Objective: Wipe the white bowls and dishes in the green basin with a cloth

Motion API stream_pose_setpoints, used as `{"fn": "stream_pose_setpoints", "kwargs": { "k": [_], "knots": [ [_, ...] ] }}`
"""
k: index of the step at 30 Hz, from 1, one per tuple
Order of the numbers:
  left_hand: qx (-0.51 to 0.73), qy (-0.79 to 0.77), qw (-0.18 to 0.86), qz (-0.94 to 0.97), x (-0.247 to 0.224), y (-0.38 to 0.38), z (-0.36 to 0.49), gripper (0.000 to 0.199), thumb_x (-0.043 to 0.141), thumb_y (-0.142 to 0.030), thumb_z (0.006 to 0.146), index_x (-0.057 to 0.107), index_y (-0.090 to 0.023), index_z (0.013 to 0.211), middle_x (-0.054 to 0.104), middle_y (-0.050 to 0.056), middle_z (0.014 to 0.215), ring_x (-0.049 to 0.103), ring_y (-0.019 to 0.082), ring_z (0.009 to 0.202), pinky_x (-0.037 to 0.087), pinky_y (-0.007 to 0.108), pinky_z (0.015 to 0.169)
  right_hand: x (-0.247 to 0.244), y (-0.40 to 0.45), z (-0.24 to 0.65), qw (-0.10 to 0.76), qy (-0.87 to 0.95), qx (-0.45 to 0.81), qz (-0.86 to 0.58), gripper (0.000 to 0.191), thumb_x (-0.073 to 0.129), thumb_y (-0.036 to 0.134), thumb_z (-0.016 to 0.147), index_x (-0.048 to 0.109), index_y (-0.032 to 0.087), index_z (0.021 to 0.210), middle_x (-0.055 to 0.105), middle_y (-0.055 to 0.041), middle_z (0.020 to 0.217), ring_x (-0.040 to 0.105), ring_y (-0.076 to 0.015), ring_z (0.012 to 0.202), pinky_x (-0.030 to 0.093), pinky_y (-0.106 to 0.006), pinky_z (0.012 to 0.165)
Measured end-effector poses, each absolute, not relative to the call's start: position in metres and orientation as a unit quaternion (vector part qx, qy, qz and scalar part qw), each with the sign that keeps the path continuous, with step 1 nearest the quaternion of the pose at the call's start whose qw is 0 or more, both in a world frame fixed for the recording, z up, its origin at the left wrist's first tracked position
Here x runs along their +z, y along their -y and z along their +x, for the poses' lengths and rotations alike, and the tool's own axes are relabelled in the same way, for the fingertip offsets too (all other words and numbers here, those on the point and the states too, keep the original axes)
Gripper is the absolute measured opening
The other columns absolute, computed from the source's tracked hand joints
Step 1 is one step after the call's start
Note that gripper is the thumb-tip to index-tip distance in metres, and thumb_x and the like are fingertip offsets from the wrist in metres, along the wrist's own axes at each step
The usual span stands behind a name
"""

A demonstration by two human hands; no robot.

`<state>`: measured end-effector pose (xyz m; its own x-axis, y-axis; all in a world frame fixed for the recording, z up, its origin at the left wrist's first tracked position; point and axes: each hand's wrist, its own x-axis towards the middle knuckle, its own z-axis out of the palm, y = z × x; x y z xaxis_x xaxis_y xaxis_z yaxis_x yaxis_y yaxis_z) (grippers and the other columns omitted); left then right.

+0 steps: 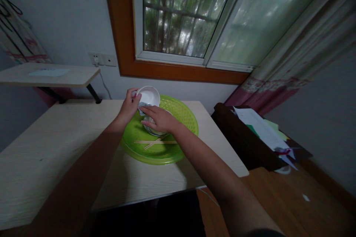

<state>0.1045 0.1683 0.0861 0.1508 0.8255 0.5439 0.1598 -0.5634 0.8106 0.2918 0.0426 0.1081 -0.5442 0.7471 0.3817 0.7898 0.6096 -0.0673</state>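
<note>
My left hand [130, 105] grips a white bowl [149, 95] by its left rim, tilted so that its inside faces me. Fingers of my right hand [159, 117] press a greyish cloth [142, 108] against the bowl's near edge. Beneath my right hand, another bowl [152, 130] rests in a round green plastic basket [161, 159] and is partly hidden by that hand. Several wooden chopsticks [151, 143] lie crossed in the near part of the basket.
The basket sits on a pale wooden table [69, 129]. A raised shelf [50, 76] stands on the table's left. Behind is a wall with a socket [102, 59] and a barred window [180, 14]. To the right, papers [261, 129] lie on a dark brown piece of furniture [239, 137].
</note>
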Motion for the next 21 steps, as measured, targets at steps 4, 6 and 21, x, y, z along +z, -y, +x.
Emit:
{"fn": "stream_pose_setpoints", "kwargs": {
  "k": [4, 6, 21],
  "knots": [
    [0.55, -0.372, 0.339, 0.667, 0.089, -0.166, 0.105, 0.036, 0.064, -0.044, 0.101, 0.061, -0.026, 0.131, 0.067, 0.006, 0.107, 0.067, 0.027, 0.099, 0.056, 0.045, 0.098, 0.113, -0.043, 0.295, 0.185, 0.873, -0.069, -0.446, 0.057, 0.052, 0.055, 0.12, 0.068, 0.018, 0.16, 0.074, -0.0157, 0.157, 0.069, -0.0296, 0.144, 0.053, -0.046, 0.125],
    [0.55, -0.375, 0.345, 0.662, 0.091, -0.165, 0.105, 0.037, 0.065, -0.045, 0.101, 0.061, -0.025, 0.132, 0.066, 0.005, 0.104, 0.066, 0.026, 0.096, 0.056, 0.043, 0.096, 0.116, -0.044, 0.296, 0.173, 0.869, -0.084, -0.455, 0.052, 0.054, 0.053, 0.119, 0.075, 0.017, 0.15, 0.078, -0.0164, 0.148, 0.073, -0.0308, 0.137, 0.054, -0.048, 0.122],
    [0.551, -0.376, 0.377, 0.643, 0.097, -0.159, 0.106, 0.037, 0.067, -0.046, 0.097, 0.06, -0.026, 0.128, 0.066, 0.004, 0.1, 0.064, 0.025, 0.088, 0.056, 0.036, 0.08, 0.125, -0.038, 0.3, 0.155, 0.804, -0.165, -0.55, 0.037, 0.069, 0.018, 0.104, 0.078, 0.015, 0.139, 0.064, -0.0183, 0.167, 0.051, -0.0358, 0.16, 0.036, -0.058, 0.138]
  ]
}}
